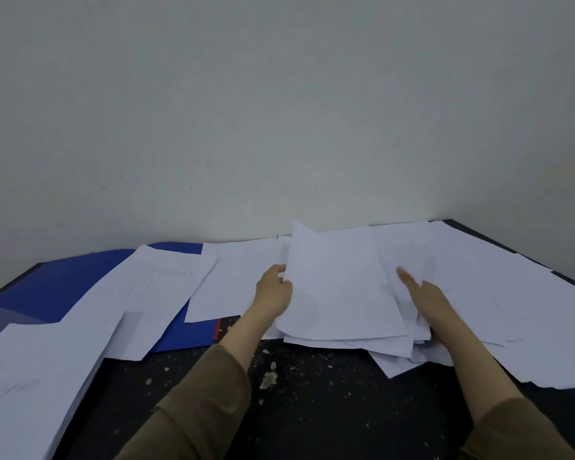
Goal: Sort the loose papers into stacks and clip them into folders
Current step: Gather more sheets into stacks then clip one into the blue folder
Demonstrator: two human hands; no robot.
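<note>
The sorting looked barely begun: the left hand (274, 290) pinched the edge of a lifted sheaf of papers (339, 287) at mid-table, the right hand (427, 293) lay on it with a finger extended, and loose sheets (498, 293) sprawled rightward. One stack (30, 370) sat at near left (nothing clipped, apparently), while the blue folder (67, 280) lay mostly buried and its clip hidden.

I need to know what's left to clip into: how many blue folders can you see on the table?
1. The blue folder lies at the table's far left, partly covered by loose sheets. More folders could be hidden under the papers.
</note>
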